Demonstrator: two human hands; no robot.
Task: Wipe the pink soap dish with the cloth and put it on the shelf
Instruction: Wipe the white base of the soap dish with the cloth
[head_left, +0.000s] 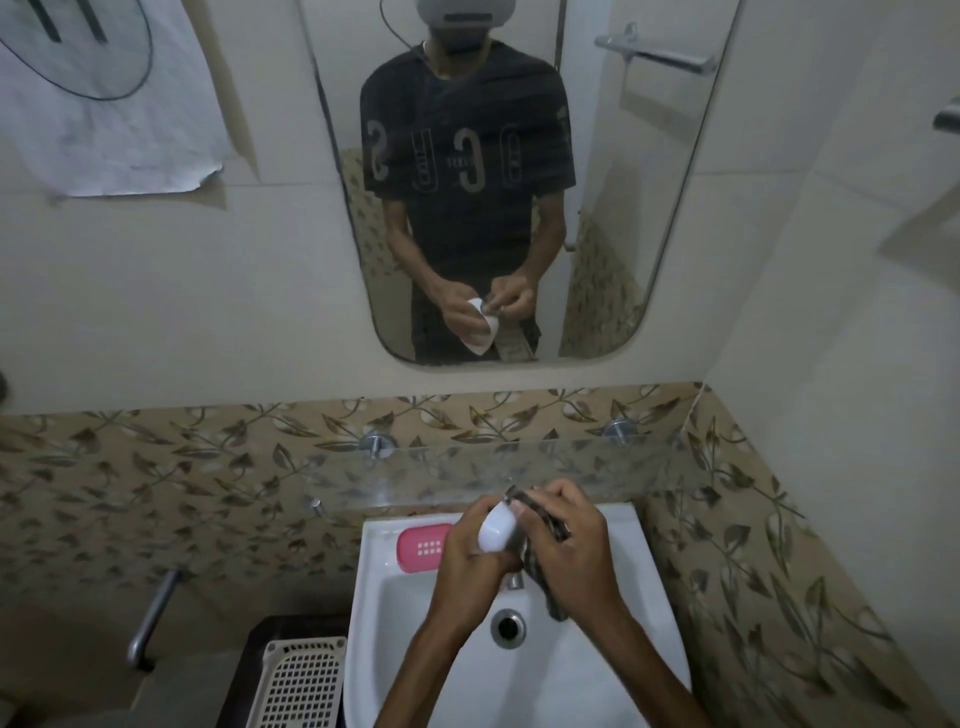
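A pink soap dish (422, 546) with a grid of small holes lies on the sink's back left ledge, untouched. My left hand (467, 551) grips a white oval dish part (497, 529) above the basin. My right hand (569, 540) holds a dark patterned cloth (543, 566) pressed against that white part; the cloth's tail hangs down toward the tap. The glass shelf (467, 470) runs along the wall just behind my hands.
The white sink (597, 670) has a drain (508, 627) in the middle. A mirror (498, 182) above shows a person's reflection. A white perforated basket (298, 680) stands left of the sink. A metal bar (153, 616) is mounted on the left wall.
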